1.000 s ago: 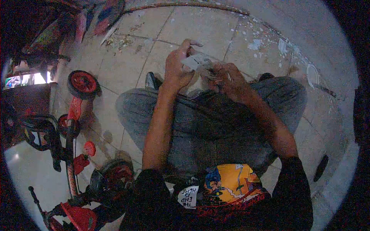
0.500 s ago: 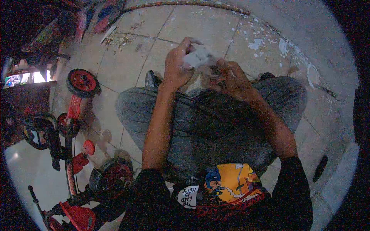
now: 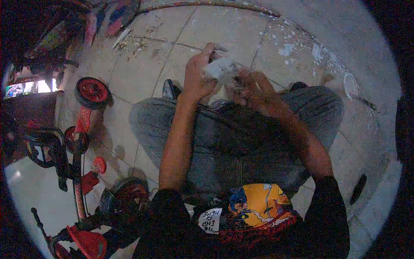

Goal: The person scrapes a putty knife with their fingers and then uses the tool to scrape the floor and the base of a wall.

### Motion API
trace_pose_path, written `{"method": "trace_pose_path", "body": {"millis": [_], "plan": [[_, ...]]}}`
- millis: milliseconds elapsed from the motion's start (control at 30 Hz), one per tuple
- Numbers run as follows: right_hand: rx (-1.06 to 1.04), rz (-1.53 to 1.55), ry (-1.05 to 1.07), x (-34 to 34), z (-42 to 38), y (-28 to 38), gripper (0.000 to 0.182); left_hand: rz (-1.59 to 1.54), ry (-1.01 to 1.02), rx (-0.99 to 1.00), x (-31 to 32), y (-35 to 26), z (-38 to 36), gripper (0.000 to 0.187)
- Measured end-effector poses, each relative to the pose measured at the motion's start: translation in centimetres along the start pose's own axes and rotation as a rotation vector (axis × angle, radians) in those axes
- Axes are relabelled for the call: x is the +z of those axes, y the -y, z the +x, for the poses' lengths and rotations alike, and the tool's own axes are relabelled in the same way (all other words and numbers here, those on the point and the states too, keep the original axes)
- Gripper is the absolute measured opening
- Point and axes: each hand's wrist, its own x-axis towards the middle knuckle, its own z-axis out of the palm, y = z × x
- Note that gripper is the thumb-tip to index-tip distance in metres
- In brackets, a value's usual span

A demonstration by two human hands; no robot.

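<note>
My left hand (image 3: 199, 72) is closed round a small white object (image 3: 219, 68), its thumb and fingers gripping the left side. The object is pale and blurred, so I cannot tell its exact kind. Close against its lower right side is my right hand (image 3: 258, 91), fingers bent and smeared by motion. Both hands are above the floor, in front of my crossed legs in grey jeans (image 3: 172, 125). Below the white object, between the hands, another pale patch shows, partly hidden by them.
A red and black child's tricycle (image 3: 82, 118) lies along the left. Tiled floor (image 3: 224, 26) spreads ahead, with white splashes (image 3: 286, 49) at the upper right. A white ring (image 3: 350, 85) lies beside a thin stick (image 3: 366, 102). Crumbly debris (image 3: 138, 45) is scattered at the upper left.
My right hand has shifted slightly and its fingers are more blurred. The white object has turned a little in my left hand, which stays in nearly the same place.
</note>
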Motion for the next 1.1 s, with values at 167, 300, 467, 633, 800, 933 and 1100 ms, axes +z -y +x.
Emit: {"method": "trace_pose_path", "body": {"millis": [167,300,467,633,800,933,1100], "plan": [[-0.467,-1.132,-0.149,0.8,-0.3,3.5,0.044,-0.080,0.027,-0.022,-1.0,-2.3,0.7,0.039],[0.055,0.016,-0.166,0.1,0.5,0.2,0.049,-0.106,-0.029,0.030,-1.1,-3.0,0.6,0.039],[0.094,-0.461,-0.189,1.7,-0.6,5.4,0.049,-0.037,-0.066,0.029,-1.4,-3.3,0.3,0.038],[-0.082,-0.277,-0.217,-0.7,-0.3,-1.6,0.044,-0.134,-0.047,0.049,-1.1,-2.9,0.7,0.045],[-0.990,-1.723,-0.459,-1.0,0.0,-0.2,0.040,-0.117,-0.020,-0.053,-1.8,-3.8,0.8,0.054],[-0.201,-0.822,-0.026,1.9,-0.6,3.1,0.055,-0.245,-0.019,-0.021,-0.7,-2.1,0.8,0.055],[-0.315,-0.876,-0.039,1.8,-0.2,3.6,0.058,-0.230,-0.003,-0.037,-0.8,-2.1,0.9,0.058]]}}
